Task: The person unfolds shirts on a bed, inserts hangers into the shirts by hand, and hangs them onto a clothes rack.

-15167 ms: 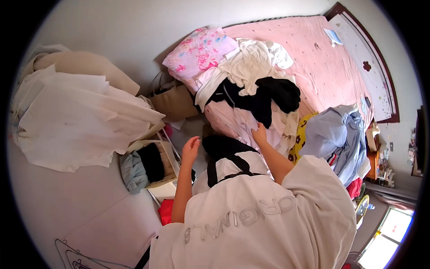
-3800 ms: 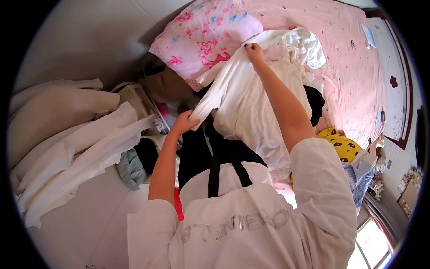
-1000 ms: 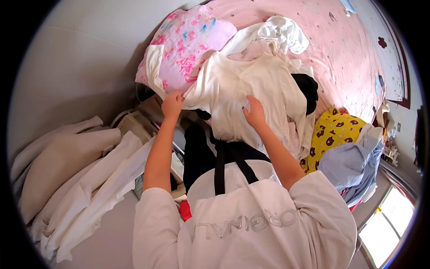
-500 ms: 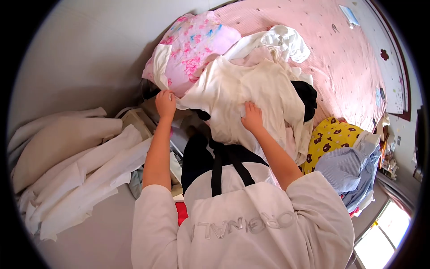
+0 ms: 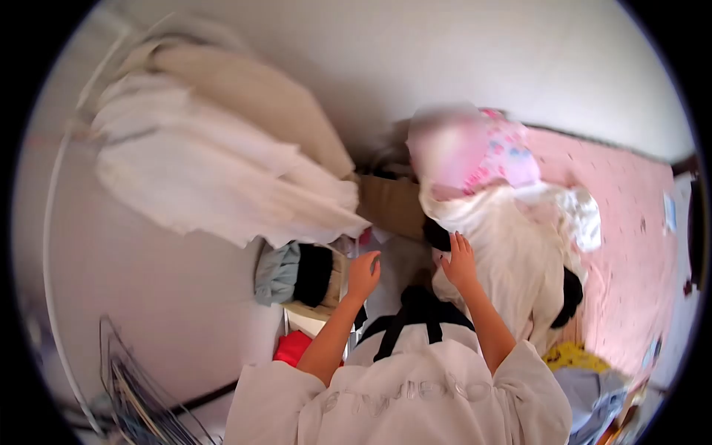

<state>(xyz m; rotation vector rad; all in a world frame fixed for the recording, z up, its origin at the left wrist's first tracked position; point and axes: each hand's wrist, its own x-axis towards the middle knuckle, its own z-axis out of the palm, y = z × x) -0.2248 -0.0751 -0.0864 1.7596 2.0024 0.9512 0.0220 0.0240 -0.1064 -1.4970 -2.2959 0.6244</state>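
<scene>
My left hand [image 5: 364,276] hangs in the air just below the hem of white garments [image 5: 222,174] on a rack, with loosely curled fingers and nothing visible in it. Flat and spread, my right hand [image 5: 460,262] is at the left edge of a cream long-sleeved top [image 5: 504,237] that lies on the bed. Black cloth [image 5: 436,234] shows beside its fingertips, and another black piece [image 5: 569,297] sticks out at the top's far right side. A pink floral pillow [image 5: 508,152] lies behind the top, partly smeared by blur.
A beige garment [image 5: 274,96] hangs behind the white ones. Folded grey-blue clothes [image 5: 277,273] and a red cloth [image 5: 292,347] are to the left of my legs. Wire hangers [image 5: 137,386] bunch at lower left. Yellow cloth [image 5: 571,357] and blue clothing [image 5: 593,397] lie at lower right.
My view has swung left toward the rack. My left hand has let go of the cream top's sleeve and moved away from it. My right hand has shifted to the top's left edge.
</scene>
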